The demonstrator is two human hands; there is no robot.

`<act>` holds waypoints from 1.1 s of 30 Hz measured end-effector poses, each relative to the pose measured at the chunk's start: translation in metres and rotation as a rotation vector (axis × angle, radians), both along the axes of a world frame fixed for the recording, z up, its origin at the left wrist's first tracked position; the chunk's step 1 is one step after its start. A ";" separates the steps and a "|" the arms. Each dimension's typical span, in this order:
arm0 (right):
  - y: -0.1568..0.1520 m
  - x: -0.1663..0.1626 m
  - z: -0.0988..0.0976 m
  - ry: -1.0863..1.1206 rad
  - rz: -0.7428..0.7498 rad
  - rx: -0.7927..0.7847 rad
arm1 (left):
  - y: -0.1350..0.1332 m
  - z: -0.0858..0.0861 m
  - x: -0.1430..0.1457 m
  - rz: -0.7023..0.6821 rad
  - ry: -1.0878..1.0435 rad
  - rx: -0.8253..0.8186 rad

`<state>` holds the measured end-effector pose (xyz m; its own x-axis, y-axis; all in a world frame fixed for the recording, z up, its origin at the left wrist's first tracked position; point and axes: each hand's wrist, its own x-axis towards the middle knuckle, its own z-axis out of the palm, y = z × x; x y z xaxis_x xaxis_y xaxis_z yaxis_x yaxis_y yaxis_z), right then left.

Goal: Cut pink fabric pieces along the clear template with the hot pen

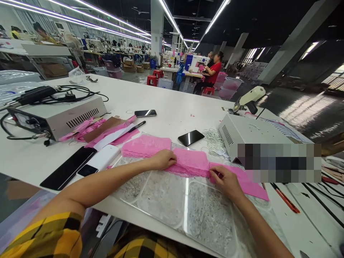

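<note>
"Which way does the middle pink stack (192,159) lie from the fingers?"

"Between them, its long axis running from the left hand (163,160) to the right hand (225,179). Neither is nearer; both touch it."

"How are they set?"

"Left fingers curl at its left end; I can't tell whether they grip. Right thumb and forefinger nearly meet, pinching the near right corner."

"And beyond?"

"Another pink stack (146,144) sits just past the left fingers."

Passage over mat's (161,200) near side; phone (191,137) behind middle pink stack (190,158), grey box (252,129) right.
</note>
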<state>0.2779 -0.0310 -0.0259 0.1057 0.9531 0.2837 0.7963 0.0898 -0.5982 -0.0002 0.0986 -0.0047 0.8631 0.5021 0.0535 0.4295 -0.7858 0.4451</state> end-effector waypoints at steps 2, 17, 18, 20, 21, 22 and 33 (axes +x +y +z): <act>0.000 0.000 0.005 0.004 -0.001 0.013 | -0.002 0.001 -0.001 0.025 -0.013 0.008; 0.013 0.001 0.003 0.046 0.192 0.023 | -0.010 0.015 -0.007 0.123 -0.028 -0.097; 0.014 -0.001 0.004 0.044 0.233 0.004 | -0.011 0.016 -0.007 0.135 -0.024 -0.114; 0.014 -0.004 0.006 0.036 0.296 -0.030 | -0.013 0.018 -0.008 0.163 -0.016 -0.145; 0.014 -0.006 0.007 0.030 0.314 -0.044 | -0.014 0.018 -0.007 0.177 -0.014 -0.158; 0.013 -0.008 0.007 0.022 0.321 -0.056 | -0.015 0.018 -0.007 0.192 -0.014 -0.169; 0.028 -0.007 0.012 -0.017 0.263 -0.080 | -0.027 0.022 0.005 0.276 0.016 -0.048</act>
<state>0.2704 -0.0033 -0.0138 -0.1520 0.9666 0.2061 0.7617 0.2475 -0.5988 0.0052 0.0712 0.0169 0.6939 0.7200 0.0115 0.6318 -0.6164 0.4700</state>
